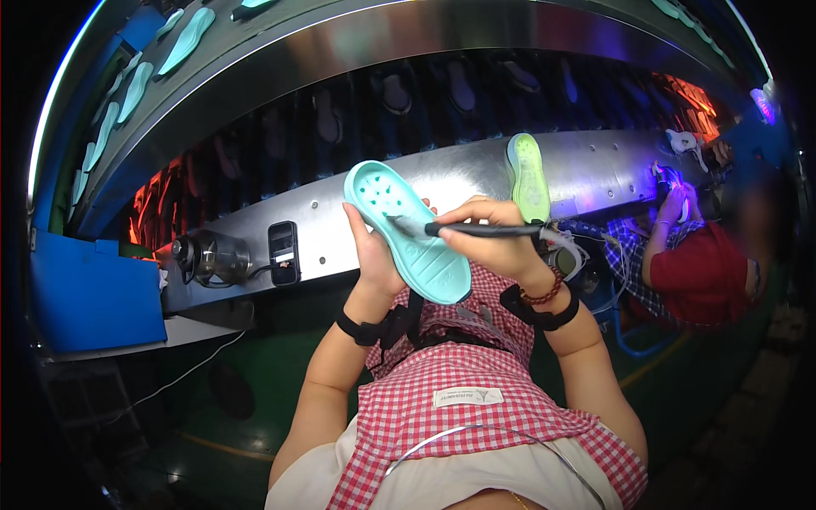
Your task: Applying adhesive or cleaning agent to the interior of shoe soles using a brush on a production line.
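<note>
A turquoise shoe sole [433, 270] is tilted in front of me, its inner face up, with a group of small dark marks or holes toward the far end. My left hand [376, 259] grips it along its left edge and from beneath, so part of those fingers is hidden. In my right hand [495, 248] is a brush with a black handle [501, 230]. Its pale, blurred tip is over the middle of the sole; whether it touches cannot be made out. Beyond my right hand, a yellow-green sole [531, 183] lies on the metal bench [323, 212].
On the bench at left are a pot-like container [223, 258] and a black rectangular holder [284, 253]. A blue box [93, 293] stands farther left. Behind the bench runs a dark conveyor [297, 119] with several soles. At right, a co-worker in red [701, 276] handles something under violet light.
</note>
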Available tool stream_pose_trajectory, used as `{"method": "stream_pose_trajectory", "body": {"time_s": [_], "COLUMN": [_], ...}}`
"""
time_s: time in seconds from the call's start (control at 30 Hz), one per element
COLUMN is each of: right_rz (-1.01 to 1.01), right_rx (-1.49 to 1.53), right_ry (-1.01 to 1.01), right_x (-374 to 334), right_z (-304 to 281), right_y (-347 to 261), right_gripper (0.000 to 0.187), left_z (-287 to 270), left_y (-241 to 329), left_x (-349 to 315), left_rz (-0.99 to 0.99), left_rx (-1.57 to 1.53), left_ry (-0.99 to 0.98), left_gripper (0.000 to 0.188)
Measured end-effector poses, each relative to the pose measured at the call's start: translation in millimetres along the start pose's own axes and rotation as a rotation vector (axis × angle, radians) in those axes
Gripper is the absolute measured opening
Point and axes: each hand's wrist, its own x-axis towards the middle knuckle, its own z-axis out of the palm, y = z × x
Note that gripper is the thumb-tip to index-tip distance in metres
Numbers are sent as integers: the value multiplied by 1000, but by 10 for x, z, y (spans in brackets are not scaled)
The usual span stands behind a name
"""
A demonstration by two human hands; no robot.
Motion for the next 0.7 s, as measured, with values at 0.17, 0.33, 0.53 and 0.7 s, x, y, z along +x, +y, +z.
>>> {"method": "stream_pose_trajectory", "body": {"time_s": [0.17,0.33,0.53,0.7], "right_rz": [-411,-85,-321,-179], "right_rx": [-291,33,13,-4], "right_ry": [-203,-324,-262,-136], "right_x": [-177,-102,-40,-25], "right_z": [94,-197,35,-227], "right_y": [-108,-327,-318,-269], "right_gripper": [19,16,21,20], "left_z": [-156,56,225,260], "left_y": [204,228,207,349], "left_x": [49,-51,-37,-84], "left_rz": [167,184,260,354], "left_rx": [74,72,-23,44], "left_ry": [-62,-66,-165,8], "left_gripper": [85,88,86,84]}}
